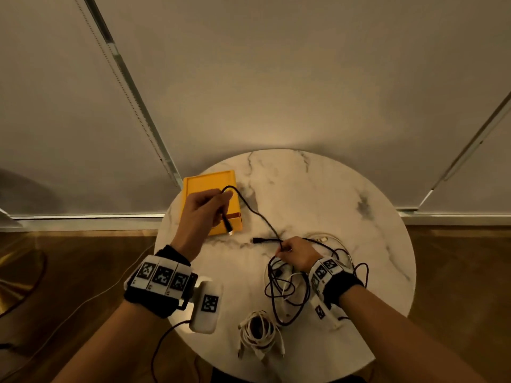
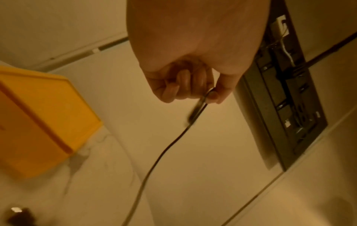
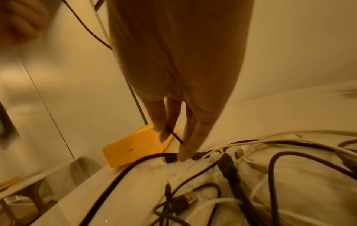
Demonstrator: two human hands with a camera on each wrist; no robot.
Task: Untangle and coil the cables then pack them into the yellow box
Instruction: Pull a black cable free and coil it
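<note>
A thin black cable (image 1: 250, 208) runs from my left hand (image 1: 206, 208) down to my right hand (image 1: 294, 252). The left hand hovers over the yellow box (image 1: 199, 183) and pinches the cable (image 2: 164, 151) near its plug end, which dangles below the fingers (image 2: 212, 95). The right hand pinches the same cable (image 3: 173, 134) just above a tangle of black and white cables (image 1: 287, 288) on the marble table (image 1: 318, 189). A coiled white cable (image 1: 258, 334) lies at the table's near edge. The yellow box (image 3: 135, 150) stands closed at the table's left rim.
The round table is small; its edge falls away close on every side to a wooden floor (image 1: 69, 258). A black plug (image 1: 255, 240) lies loose left of my right hand. Thin cords (image 1: 91, 297) trail off the table at the left. A wall with metal rails (image 1: 132, 100) stands behind.
</note>
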